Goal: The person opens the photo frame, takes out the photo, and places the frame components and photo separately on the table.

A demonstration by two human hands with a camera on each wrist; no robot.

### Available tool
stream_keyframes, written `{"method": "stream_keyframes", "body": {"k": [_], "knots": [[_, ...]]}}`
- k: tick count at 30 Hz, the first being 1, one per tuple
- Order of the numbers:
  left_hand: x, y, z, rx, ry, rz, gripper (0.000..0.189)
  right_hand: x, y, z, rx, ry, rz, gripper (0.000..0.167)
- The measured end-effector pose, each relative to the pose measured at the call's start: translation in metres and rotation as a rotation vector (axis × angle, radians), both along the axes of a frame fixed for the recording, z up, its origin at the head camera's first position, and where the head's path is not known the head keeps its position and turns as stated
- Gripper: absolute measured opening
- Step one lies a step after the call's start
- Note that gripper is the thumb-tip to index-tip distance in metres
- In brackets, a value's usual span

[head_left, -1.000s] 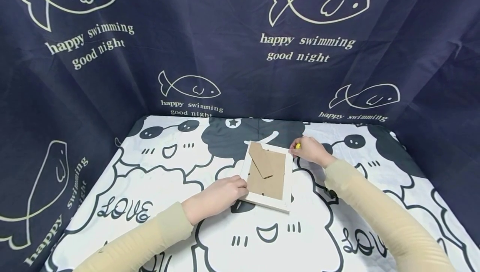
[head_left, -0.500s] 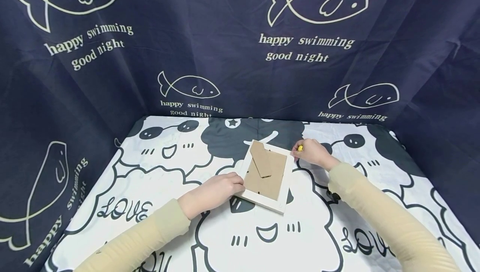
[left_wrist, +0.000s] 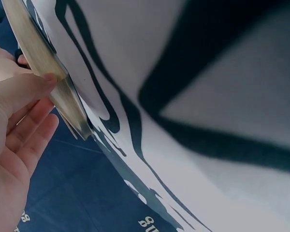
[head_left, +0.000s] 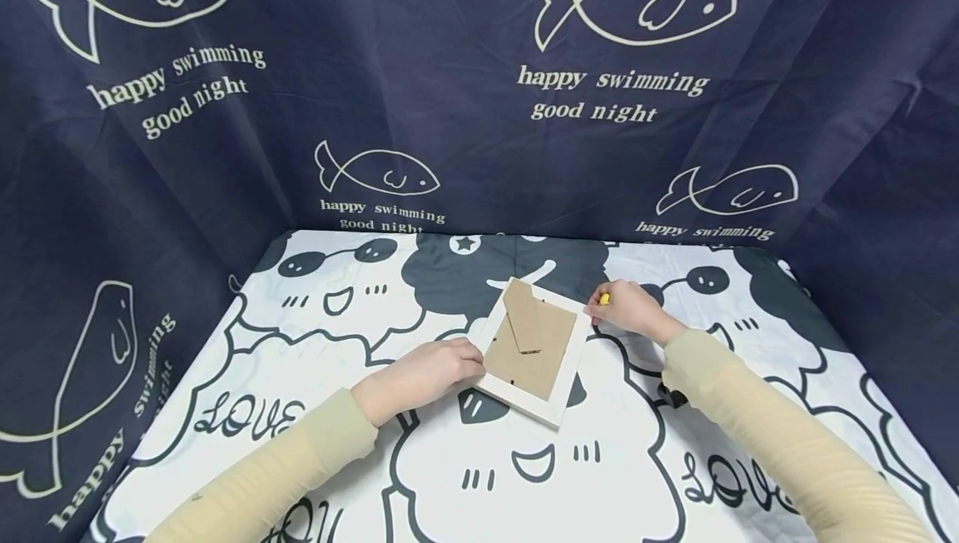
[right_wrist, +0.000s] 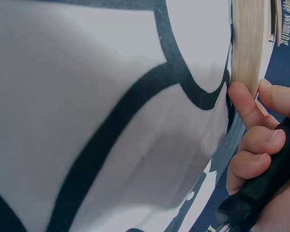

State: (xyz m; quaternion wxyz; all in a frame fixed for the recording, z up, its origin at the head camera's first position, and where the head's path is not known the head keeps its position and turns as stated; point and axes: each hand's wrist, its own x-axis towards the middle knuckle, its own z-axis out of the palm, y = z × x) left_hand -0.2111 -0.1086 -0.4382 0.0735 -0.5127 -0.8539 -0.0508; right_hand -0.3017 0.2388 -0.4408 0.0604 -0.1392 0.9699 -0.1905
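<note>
A white picture frame (head_left: 573, 360) lies face down on the cloth, showing its brown back board (head_left: 550, 335) and fold-out stand (head_left: 522, 318). At its lower left corner my left hand (head_left: 427, 372) grips the edge; in the left wrist view the thumb (left_wrist: 36, 87) lies against the bare wooden side. My right hand (head_left: 633, 307) holds a screwdriver (right_wrist: 261, 183) with a black handle, a yellow end and a bit of metal shaft; its tip is out of view. Index finger and thumb of that hand touch the frame's upper right corner.
A black-and-white cartoon sheep cloth (head_left: 300, 376) covers the table. Dark blue curtains (head_left: 479, 93) with fish prints stand behind it and on both sides.
The frame has turned clockwise on the cloth, its top shifting right and its bottom left. My left hand has moved slightly left, my right hand slightly right and nearer, screwdriver still held.
</note>
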Motion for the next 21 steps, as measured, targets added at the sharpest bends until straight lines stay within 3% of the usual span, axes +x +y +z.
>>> {"method": "stream_keyframes", "body": {"k": [10,21], "knots": [[-0.007,-0.005,-0.001,0.031,-0.034,-0.008,0.031,0.006,0.002,0.000,-0.022,0.006,0.013,0.016],[-0.012,-0.009,0.001,0.041,-0.043,-0.009,0.027,0.013,0.002,0.003,-0.053,-0.049,0.003,0.016]]}}
